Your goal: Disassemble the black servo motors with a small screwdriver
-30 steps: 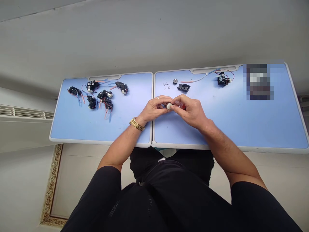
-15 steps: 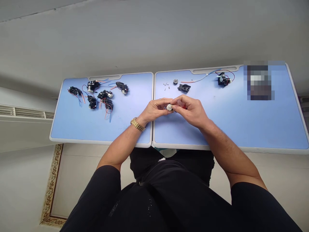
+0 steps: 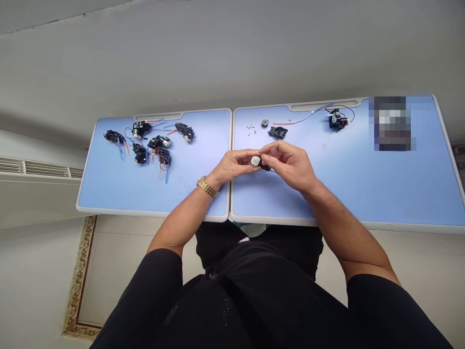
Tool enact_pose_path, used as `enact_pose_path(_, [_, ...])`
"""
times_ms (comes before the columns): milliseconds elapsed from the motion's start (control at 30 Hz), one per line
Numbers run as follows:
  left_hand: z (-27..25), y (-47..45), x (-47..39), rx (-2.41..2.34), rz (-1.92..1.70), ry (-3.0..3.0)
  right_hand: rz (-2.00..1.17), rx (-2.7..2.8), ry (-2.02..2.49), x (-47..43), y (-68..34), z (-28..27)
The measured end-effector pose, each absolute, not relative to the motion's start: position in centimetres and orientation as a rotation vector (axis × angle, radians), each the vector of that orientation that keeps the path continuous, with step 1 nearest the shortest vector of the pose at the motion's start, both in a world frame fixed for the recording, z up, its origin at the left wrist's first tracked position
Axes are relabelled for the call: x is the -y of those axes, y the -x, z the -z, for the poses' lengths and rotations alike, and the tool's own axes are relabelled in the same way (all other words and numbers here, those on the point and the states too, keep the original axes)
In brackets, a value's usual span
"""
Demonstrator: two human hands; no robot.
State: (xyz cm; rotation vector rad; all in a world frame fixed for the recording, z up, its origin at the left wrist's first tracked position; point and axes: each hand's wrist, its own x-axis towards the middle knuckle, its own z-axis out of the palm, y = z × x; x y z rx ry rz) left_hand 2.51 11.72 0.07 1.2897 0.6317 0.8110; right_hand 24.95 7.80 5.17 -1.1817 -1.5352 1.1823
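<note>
Thumb and fingers of my left hand (image 3: 234, 164) hold a small black motor assembly with a white round gear-like part (image 3: 255, 161) facing up. My right hand (image 3: 290, 165) is closed in a pinch at the right side of the same assembly, thumb and index finger touching it beside the white part. Something red and clear (image 3: 280, 158) shows between my right fingers; its kind is hidden. Thin wires hang below the assembly. Just beyond my hands lie a black plastic housing (image 3: 278, 132), a round metal part (image 3: 265, 123) and several small screws (image 3: 250, 128).
Several black motor units with tubes and wires (image 3: 159, 142) lie on the left blue table (image 3: 119, 194). On the right table (image 3: 363, 194) sit another such unit (image 3: 337, 119), a blue-and-orange tube (image 3: 303, 118) and a blurred dark object (image 3: 392, 123). A seam divides the tables.
My right thumb and fingers have shifted slightly right off the white part, so more of it and of the black body shows. My left hand stays nearly in place.
</note>
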Motion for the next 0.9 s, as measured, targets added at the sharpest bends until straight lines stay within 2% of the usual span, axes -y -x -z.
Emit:
enact_pose_path(433, [0.1,-2.6,-11.3,-0.743,-0.709,-1.311,-0.934,1.416,1.329,-8.9,-27.4,-5.9])
enact_pose_path(900, [1.2,-2.8,-11.9,-0.805,-0.804,-1.261,-0.846,1.856,1.485,-9.8,-27.7,-3.6])
